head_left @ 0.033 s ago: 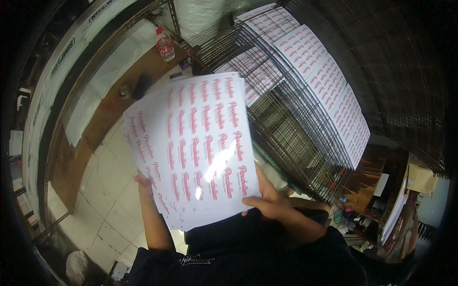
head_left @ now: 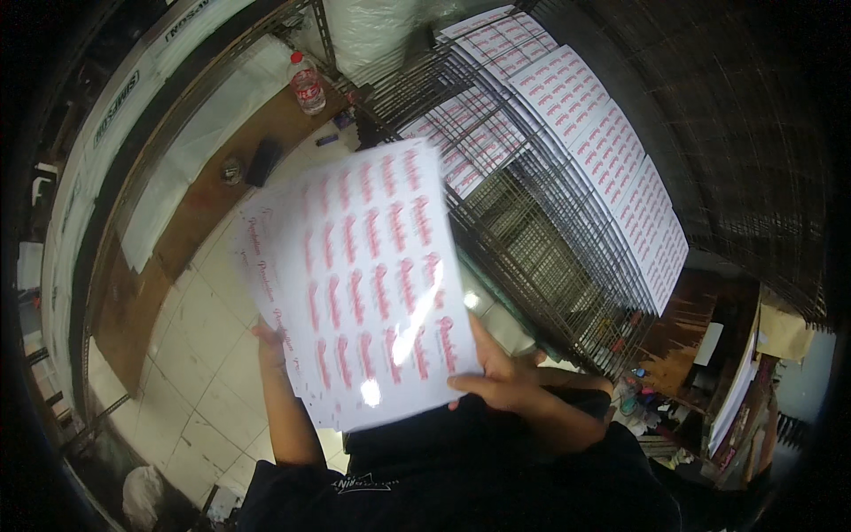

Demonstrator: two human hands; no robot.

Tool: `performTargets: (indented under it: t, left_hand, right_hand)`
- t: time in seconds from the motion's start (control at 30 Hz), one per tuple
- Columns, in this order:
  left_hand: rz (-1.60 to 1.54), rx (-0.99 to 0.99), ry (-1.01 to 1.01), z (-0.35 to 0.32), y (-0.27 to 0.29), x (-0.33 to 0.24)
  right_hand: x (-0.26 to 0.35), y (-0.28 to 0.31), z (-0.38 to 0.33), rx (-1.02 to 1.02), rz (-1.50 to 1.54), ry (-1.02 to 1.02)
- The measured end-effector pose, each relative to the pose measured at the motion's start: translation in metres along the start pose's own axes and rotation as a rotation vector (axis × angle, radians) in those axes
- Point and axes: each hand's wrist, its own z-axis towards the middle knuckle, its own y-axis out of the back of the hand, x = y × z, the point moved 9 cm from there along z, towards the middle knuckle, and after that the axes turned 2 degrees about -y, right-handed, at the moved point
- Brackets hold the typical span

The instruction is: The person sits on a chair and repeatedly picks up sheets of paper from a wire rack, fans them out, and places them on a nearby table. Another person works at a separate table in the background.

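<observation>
Between my two hands is a stack of glossy white printed sheets (head_left: 372,284) with rows of red script lettering, some blurred by motion. My left hand (head_left: 270,341) grips the left edge, its fingers partly behind the paper. My right hand (head_left: 496,374) closes on the lower right corner, thumb on the top sheet. The sheets at the left are slightly out of line with the top one. To the right stands a wire drying rack (head_left: 532,191), on which similar printed sheets (head_left: 612,164) lie.
A clear bottle with a red cap (head_left: 307,84) stands on the brown wooden board (head_left: 202,186) at the upper left. Dark wire shelves (head_left: 709,133) rise behind the rack. Cluttered wooden shelving (head_left: 687,341) is at the right. Pale tiles (head_left: 195,381) cover the floor.
The stack's top edge has shifted slightly left and down, and the top sheet tilts differently, its glare moving. Both hands keep their hold in nearly the same places.
</observation>
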Motion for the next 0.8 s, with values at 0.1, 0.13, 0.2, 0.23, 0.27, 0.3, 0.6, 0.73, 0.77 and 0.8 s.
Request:
performTargets:
  t: [0.1,0.13,0.2,0.23,0.27,0.3,0.6,0.73,0.77,0.8]
  left_hand:
    - [-0.001,-0.006,-0.002,0.003,-0.002,0.003]
    - [-0.002,-0.013,0.0,0.0,-0.002,0.002]
    - [-0.003,-0.027,0.002,0.0,0.0,0.003]
    - [-0.005,-0.034,-0.002,0.0,-0.002,0.002]
    - [0.006,-0.033,0.014,0.0,0.001,0.003]
    - [0.017,-0.027,0.031,0.001,0.003,0.005]
    - [0.026,-0.056,0.055,0.005,0.019,0.018]
    - [0.04,-0.07,0.053,0.008,0.021,0.019]
    - [0.045,-0.077,0.061,0.007,0.024,0.019]
    - [0.051,-0.082,0.07,0.006,0.028,0.02]
  right_hand:
    - [-0.024,-0.02,-0.001,0.167,-0.138,-0.074]
    - [-0.037,-0.014,0.001,0.083,-0.244,-0.115]
    - [-0.032,-0.013,0.002,0.069,-0.53,0.021]
    - [-0.031,-0.011,0.003,0.064,-0.647,-0.007]
    - [-0.027,-0.01,0.004,0.065,-0.761,-0.034]
    - [-0.02,-0.006,0.007,0.063,-0.876,-0.056]
    - [-0.097,0.198,0.144,-0.648,0.246,-0.247]
    - [-0.148,0.231,0.221,-0.826,0.629,-0.306]
    - [-0.149,0.234,0.231,-0.855,0.704,-0.246]
    - [-0.151,0.237,0.239,-0.884,0.781,-0.184]
